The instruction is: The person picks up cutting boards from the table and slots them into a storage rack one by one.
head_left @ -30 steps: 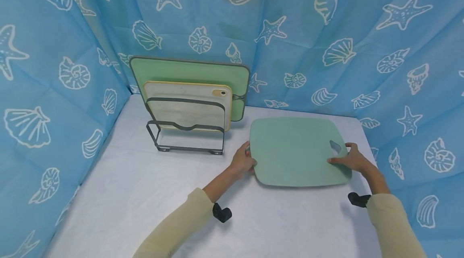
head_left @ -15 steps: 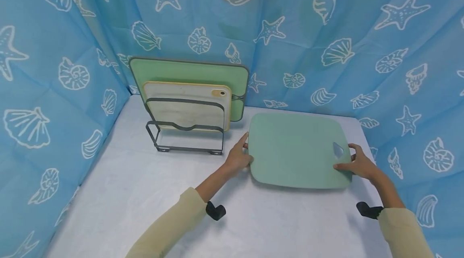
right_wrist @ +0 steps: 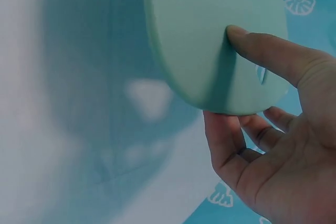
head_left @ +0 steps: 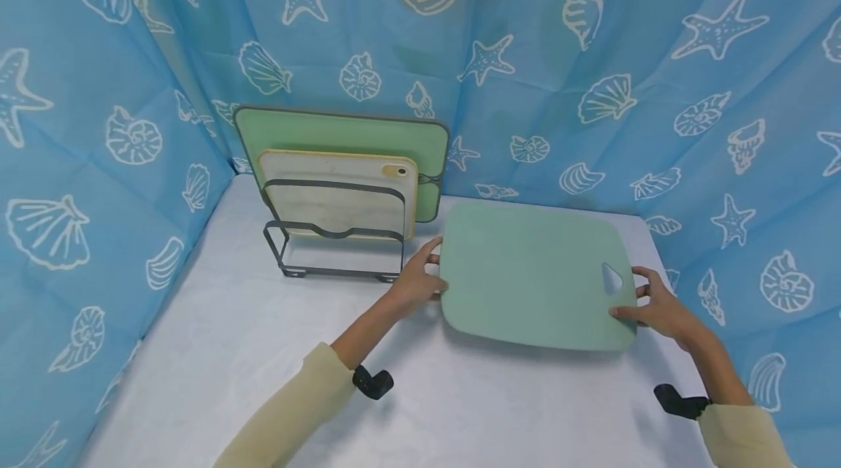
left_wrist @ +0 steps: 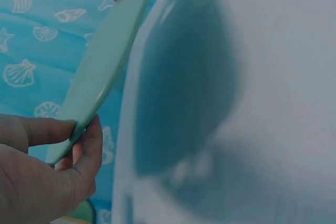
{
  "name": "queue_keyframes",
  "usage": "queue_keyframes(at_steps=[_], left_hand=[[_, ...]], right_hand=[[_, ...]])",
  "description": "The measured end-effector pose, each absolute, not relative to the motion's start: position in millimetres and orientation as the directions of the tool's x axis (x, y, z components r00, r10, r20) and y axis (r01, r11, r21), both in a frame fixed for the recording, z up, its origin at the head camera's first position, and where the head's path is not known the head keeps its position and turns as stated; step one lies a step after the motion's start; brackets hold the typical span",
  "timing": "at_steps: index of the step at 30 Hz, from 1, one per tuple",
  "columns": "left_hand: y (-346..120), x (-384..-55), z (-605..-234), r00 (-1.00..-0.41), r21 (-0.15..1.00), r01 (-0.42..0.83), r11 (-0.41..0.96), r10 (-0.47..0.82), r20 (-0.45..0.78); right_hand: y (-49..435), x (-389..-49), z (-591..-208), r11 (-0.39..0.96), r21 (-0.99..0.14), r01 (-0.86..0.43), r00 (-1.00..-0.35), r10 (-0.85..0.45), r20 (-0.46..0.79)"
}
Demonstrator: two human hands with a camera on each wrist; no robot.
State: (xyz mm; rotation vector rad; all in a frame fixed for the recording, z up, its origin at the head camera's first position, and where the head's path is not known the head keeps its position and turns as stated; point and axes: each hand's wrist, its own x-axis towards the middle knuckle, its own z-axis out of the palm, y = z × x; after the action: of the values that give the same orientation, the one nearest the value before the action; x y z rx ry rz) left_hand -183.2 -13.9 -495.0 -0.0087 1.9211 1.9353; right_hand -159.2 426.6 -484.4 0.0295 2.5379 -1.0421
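A pale green cutting board point(head_left: 525, 274) with a rounded outline is held above the white table by both hands, its shadow falling below it in the wrist views. My left hand point(head_left: 415, 279) pinches the board's left edge, thumb on top and fingers beneath. At the opposite end, my right hand point(head_left: 660, 307) grips the edge beside the cut-out handle hole point(head_left: 612, 279), thumb on the upper face. The right wrist view shows that thumb flat on the board point(right_wrist: 210, 35), with the other fingers curled under the rim.
Left of the board stands a dark metal rack point(head_left: 335, 232). It holds a white cutting board point(head_left: 328, 209) with a yellow edge and, behind it, a larger green board point(head_left: 342, 131) with a grey rim. A blue shell-print curtain point(head_left: 558, 110) encloses the white table point(head_left: 493, 409).
Both hands have lifted the pale green board higher off the table and shifted it slightly left. The right hand's grip has slid toward the board's near right corner. The rack stays put.
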Motion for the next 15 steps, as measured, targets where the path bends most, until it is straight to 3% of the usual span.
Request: queue_keyframes(at_steps=[15], left_hand=[[-28, -178, -463, -0.928, 0.968, -0.247, 0.048, 0.275, -0.251]], right_hand=[[412, -140, -467, 0.686, -0.718, 0.118, -0.957, -0.115, -0.267]])
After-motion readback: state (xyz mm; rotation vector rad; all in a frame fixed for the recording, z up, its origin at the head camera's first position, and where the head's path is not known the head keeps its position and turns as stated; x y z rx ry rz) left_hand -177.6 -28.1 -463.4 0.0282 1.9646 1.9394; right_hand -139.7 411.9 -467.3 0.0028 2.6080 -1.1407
